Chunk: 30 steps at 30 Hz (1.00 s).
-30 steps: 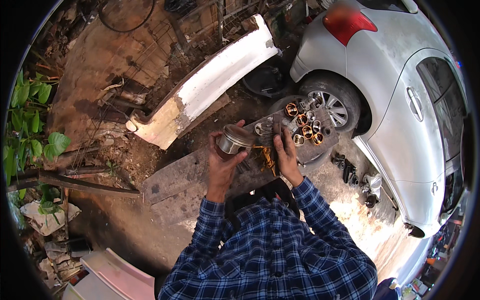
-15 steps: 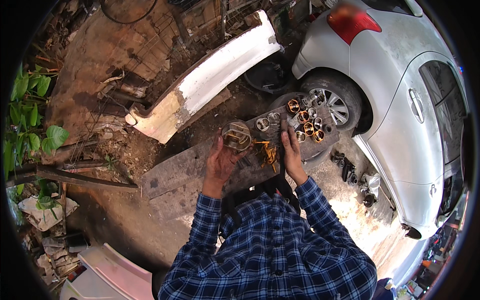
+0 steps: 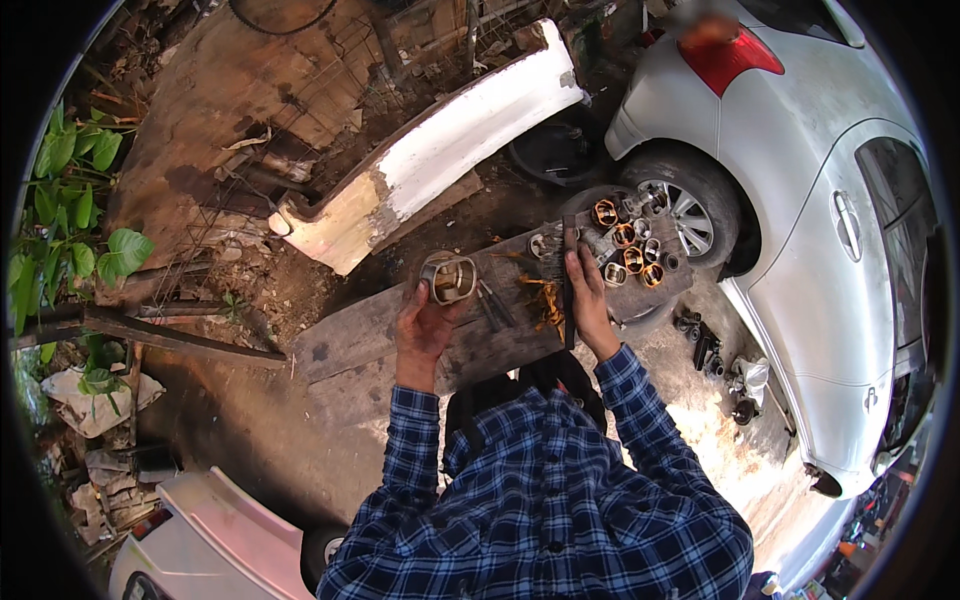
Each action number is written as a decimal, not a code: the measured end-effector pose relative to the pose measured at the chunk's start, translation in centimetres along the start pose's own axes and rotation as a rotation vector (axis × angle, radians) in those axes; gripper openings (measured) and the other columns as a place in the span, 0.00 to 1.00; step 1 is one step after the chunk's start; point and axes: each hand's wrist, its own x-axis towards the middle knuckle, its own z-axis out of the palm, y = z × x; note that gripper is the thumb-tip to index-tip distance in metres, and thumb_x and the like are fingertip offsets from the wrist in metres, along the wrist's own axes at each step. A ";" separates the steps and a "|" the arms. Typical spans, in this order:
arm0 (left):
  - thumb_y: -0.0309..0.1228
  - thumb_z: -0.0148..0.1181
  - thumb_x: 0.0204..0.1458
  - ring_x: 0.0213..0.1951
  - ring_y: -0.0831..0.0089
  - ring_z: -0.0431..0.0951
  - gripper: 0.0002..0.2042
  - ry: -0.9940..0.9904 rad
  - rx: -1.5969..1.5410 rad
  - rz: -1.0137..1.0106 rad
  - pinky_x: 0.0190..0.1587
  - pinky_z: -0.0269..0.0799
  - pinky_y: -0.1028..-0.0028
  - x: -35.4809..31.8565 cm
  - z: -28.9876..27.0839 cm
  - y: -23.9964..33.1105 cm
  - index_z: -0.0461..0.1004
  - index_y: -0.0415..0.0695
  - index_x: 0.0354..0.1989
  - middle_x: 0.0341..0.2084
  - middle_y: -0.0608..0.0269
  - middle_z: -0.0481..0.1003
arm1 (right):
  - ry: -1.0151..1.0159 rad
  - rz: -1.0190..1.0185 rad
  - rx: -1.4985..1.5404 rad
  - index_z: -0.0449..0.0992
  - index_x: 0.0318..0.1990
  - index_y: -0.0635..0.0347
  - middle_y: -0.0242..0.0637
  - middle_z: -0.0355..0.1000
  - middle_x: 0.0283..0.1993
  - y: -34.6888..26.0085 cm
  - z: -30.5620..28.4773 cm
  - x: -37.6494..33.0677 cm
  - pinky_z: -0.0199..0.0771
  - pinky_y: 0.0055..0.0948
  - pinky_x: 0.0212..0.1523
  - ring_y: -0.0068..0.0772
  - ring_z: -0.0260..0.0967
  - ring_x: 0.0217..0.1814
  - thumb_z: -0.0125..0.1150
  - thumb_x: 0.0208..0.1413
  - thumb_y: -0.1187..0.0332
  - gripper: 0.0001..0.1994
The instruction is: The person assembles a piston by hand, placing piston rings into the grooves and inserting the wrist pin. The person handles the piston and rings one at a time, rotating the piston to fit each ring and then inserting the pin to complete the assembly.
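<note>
Metal piston [image 3: 449,279], hollow end tipped up, in left hand [image 3: 425,335] over wooden desk [image 3: 350,350]; fingers curled round its side. Right hand [image 3: 592,300] grips brush [image 3: 569,312], fingers pressed along dark handle, bristles toward piston. Yellow cord bundle [image 3: 548,303] just left. Orange-rimmed pistons [image 3: 623,236] at desk's far right. Any lettering on piston too small to read.

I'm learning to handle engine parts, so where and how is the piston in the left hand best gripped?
The piston is probably best gripped around its round outer wall, from the near side, where the left hand holds it: the curved wall suits a wrapped grip, and the hollow end faces the camera.
</note>
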 end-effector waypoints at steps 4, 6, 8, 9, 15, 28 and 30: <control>0.36 0.61 0.58 0.58 0.54 0.72 0.23 0.147 -0.036 0.073 0.57 0.75 0.48 -2.0 -0.6 1.7 0.65 0.49 0.61 0.56 0.53 0.71 | -0.096 0.201 0.049 0.46 0.70 0.77 0.59 0.56 0.69 -1.8 0.9 -0.6 0.65 0.31 0.58 0.41 0.61 0.65 0.51 0.63 0.42 0.45; 0.38 0.60 0.59 0.57 0.55 0.73 0.23 0.240 -0.014 0.127 0.56 0.75 0.48 -3.5 -0.7 2.0 0.64 0.50 0.62 0.55 0.54 0.72 | -0.157 0.138 0.045 0.42 0.71 0.77 0.58 0.58 0.66 -2.4 1.3 -0.9 0.72 0.28 0.46 0.37 0.66 0.57 0.52 0.63 0.43 0.47; 0.42 0.57 0.61 0.54 0.55 0.75 0.22 0.303 -0.015 0.165 0.55 0.76 0.48 -5.2 -0.6 1.8 0.64 0.50 0.62 0.53 0.55 0.72 | -0.209 0.143 0.093 0.35 0.71 0.77 0.56 0.61 0.63 -2.5 1.5 -1.2 0.71 0.23 0.29 0.28 0.69 0.45 0.54 0.63 0.45 0.48; 0.44 0.54 0.62 0.53 0.56 0.76 0.22 0.323 -0.026 0.173 0.54 0.76 0.49 -6.2 -0.6 1.5 0.65 0.50 0.61 0.52 0.55 0.73 | -0.239 0.131 0.114 0.36 0.72 0.74 0.51 0.63 0.61 -2.4 1.5 -1.4 0.70 0.24 0.28 0.27 0.68 0.38 0.55 0.63 0.46 0.48; 0.52 0.45 0.64 0.41 0.56 0.79 0.23 0.369 -0.180 0.206 0.47 0.74 0.54 -11.6 -0.4 -1.8 0.71 0.50 0.56 0.46 0.55 0.77 | -0.380 0.233 0.139 0.42 0.73 0.67 0.42 0.65 0.56 -0.4 0.5 -2.8 0.69 0.25 0.29 0.24 0.67 0.29 0.57 0.62 0.50 0.43; 0.40 0.57 0.60 0.52 0.51 0.75 0.23 0.368 -0.047 0.288 0.50 0.77 0.58 -16.1 1.0 -5.1 0.61 0.57 0.63 0.57 0.58 0.67 | -0.590 0.256 0.140 0.41 0.74 0.66 0.44 0.56 0.67 1.3 0.1 -5.8 0.74 0.30 0.43 0.27 0.67 0.47 0.59 0.62 0.55 0.42; 0.36 0.62 0.58 0.52 0.50 0.76 0.25 0.350 -0.059 0.290 0.50 0.77 0.58 -16.1 0.9 -4.7 0.61 0.58 0.63 0.58 0.57 0.66 | -0.594 0.275 0.158 0.41 0.74 0.63 0.44 0.58 0.64 1.4 0.4 -6.1 0.74 0.30 0.42 0.26 0.67 0.47 0.59 0.62 0.56 0.42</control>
